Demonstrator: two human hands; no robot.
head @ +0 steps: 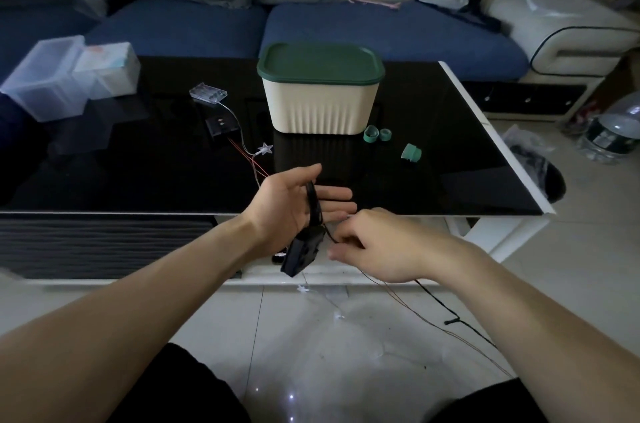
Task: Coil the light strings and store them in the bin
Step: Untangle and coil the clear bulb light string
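A cream bin (321, 105) with vertical ribbing is topped by a dark green lid (320, 62). The surface (138, 176) is glossy black, edged in white. Teal-green rings (377, 135) are seen beside the bin. A black light string (313, 204) and thin red wires (254, 162) are shown. The sofa cushions (381, 31) are blue.

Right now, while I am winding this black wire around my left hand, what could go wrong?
The loose wire trails across the floor toward your legs, so it may snag or tangle. The black battery box hangs below the left hand and could pull loops off. The bin still has its green lid on.
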